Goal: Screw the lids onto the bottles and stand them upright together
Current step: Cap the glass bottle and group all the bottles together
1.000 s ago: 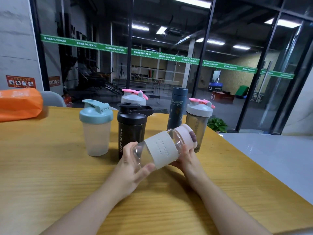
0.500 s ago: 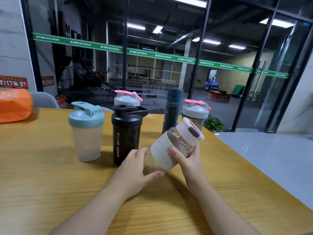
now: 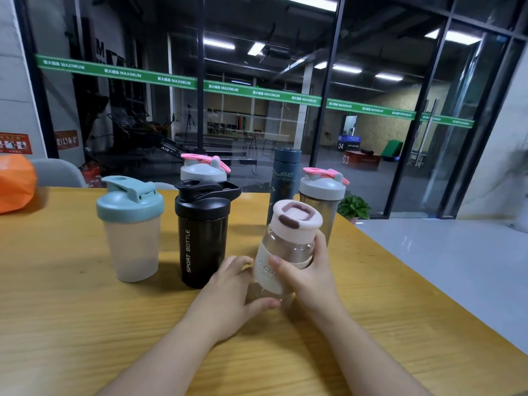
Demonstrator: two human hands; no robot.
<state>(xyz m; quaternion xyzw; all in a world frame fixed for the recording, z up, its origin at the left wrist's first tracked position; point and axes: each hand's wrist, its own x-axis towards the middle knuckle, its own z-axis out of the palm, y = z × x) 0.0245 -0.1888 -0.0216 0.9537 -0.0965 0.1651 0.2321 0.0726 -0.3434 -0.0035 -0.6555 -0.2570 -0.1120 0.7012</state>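
Glass bottle [image 3: 285,252] swung from lying tilted to nearly upright between both hands.

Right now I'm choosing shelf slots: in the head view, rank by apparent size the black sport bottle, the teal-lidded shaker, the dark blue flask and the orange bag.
1. black sport bottle
2. teal-lidded shaker, nearly alike; order unsure
3. dark blue flask, farther back, partly hidden
4. orange bag, cut off by the frame edge, so unsure

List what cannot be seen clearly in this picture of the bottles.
Head view only:
- Base of the glass bottle: hidden behind the left hand and right hand.
- Rear pink-lidded shaker: body hidden behind the black bottle.
- Orange bag: cut off by the left edge.
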